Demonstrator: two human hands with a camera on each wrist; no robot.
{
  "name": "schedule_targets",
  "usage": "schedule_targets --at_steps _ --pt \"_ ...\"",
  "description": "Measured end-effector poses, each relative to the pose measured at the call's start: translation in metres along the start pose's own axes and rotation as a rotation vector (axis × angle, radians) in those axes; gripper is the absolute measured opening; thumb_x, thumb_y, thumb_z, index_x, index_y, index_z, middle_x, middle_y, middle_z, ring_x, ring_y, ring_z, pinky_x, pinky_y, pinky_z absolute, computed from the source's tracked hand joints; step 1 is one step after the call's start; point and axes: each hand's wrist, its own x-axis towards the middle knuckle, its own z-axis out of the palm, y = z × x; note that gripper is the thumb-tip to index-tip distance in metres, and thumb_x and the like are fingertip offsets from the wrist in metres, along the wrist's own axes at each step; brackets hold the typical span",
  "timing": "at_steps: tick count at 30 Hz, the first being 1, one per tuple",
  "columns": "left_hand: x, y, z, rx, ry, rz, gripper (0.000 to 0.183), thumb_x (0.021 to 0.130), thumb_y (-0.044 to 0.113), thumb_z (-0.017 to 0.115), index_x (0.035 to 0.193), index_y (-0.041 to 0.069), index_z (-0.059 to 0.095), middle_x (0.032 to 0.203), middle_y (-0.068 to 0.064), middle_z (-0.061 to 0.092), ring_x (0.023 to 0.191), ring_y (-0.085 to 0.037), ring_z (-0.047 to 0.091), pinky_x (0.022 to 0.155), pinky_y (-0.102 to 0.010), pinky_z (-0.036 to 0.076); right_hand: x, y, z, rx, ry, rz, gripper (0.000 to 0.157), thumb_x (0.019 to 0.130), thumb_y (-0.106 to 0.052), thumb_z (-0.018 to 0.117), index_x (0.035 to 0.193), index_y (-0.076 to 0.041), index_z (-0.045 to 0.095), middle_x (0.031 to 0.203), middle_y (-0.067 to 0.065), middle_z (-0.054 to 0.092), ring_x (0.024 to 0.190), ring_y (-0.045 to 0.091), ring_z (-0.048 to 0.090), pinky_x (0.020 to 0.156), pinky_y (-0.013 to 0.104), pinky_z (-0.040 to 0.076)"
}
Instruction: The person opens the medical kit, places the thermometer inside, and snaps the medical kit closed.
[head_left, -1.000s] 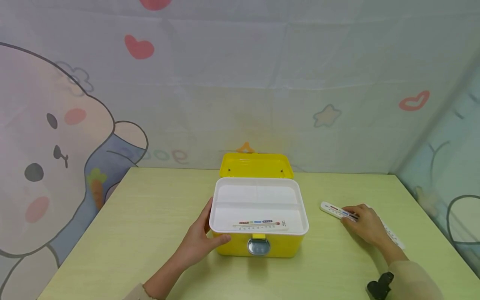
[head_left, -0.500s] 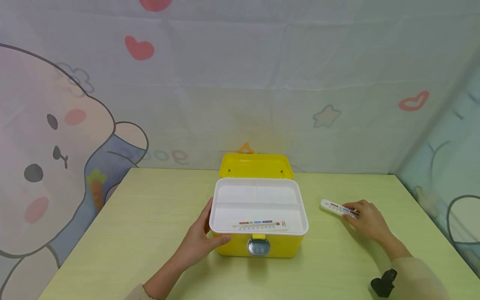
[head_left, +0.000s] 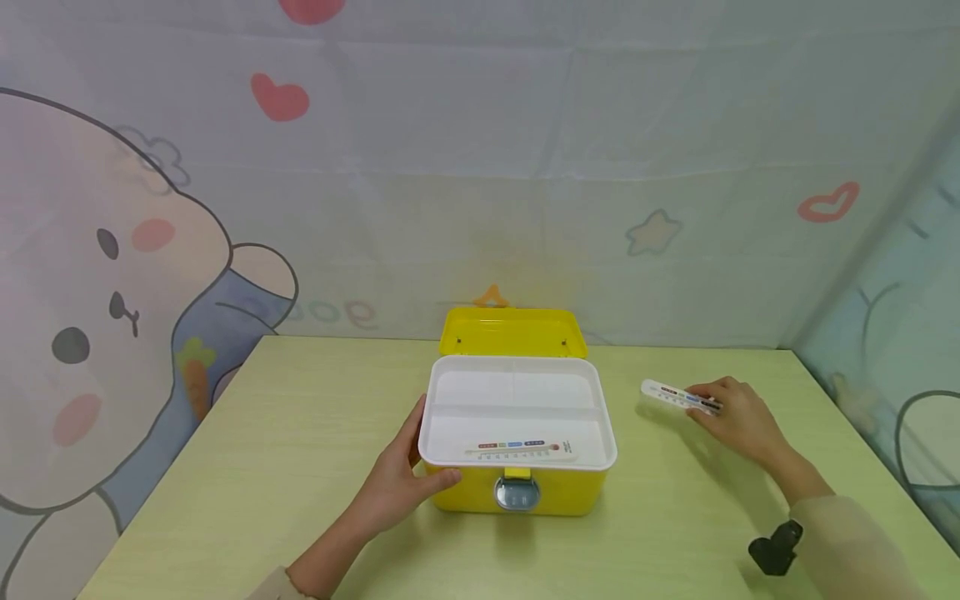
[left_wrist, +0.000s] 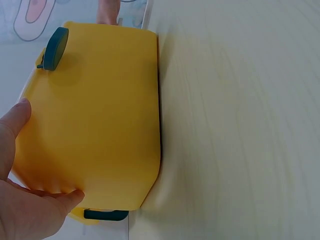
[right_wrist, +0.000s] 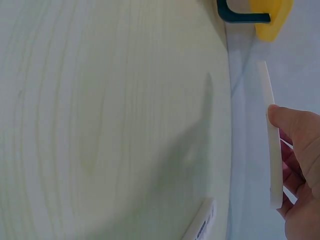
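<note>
My right hand (head_left: 738, 417) pinches a white strip thermometer (head_left: 667, 395) between thumb and fingers, raised over the table; its shadow falls below. In the right wrist view this thermometer (right_wrist: 274, 150) shows edge-on. Another thermometer (right_wrist: 201, 220) lies on the table beneath, hidden behind the hand and forearm in the head view. My left hand (head_left: 401, 483) grips the near left corner of a yellow storage box (head_left: 480, 496), thumb on the front, fingers along the side. A white divided tray (head_left: 517, 383) sits in its top. One thermometer (head_left: 521, 451) lies in the tray's front compartment.
The box's yellow lid (head_left: 513, 332) stands raised behind the tray. A grey clasp (head_left: 517, 493) is on its front. The pale wooden table (head_left: 315, 433) ends at a printed cloth backdrop (head_left: 480, 167). A black device (head_left: 776, 547) is at the right sleeve.
My right hand has lifted the thermometer off the table, rising slightly. The second thermometer has gone out of sight behind the arm in the head view. The left hand and box have stayed still.
</note>
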Motion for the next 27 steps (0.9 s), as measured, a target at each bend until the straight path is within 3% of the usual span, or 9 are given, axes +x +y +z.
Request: schedule_targets --at_steps 10,27 --pt "0.001 -0.002 0.0 -0.007 -0.007 0.004 0.1 0.075 0.015 0.077 0.148 0.03 0.01 0.143 0.004 0.038 0.12 -0.019 0.049 0.105 -0.047 0.033 0.01 -0.011 -0.015 0.01 -0.005 -0.013 0.029 0.079 -0.012 0.072 0.105 0.001 0.067 0.092 0.019 0.059 0.07 0.022 0.053 0.058 0.033 0.042" --pt "0.002 -0.004 0.0 -0.009 -0.001 -0.006 0.101 0.074 0.015 0.077 0.148 0.031 0.01 0.143 0.004 0.036 0.121 -0.019 0.047 0.105 -0.047 0.032 0.03 -0.029 -0.028 -0.006 0.036 -0.111 0.028 0.077 -0.011 0.073 0.103 0.0 0.068 0.089 0.014 0.061 0.074 0.024 0.055 0.06 0.036 0.044"
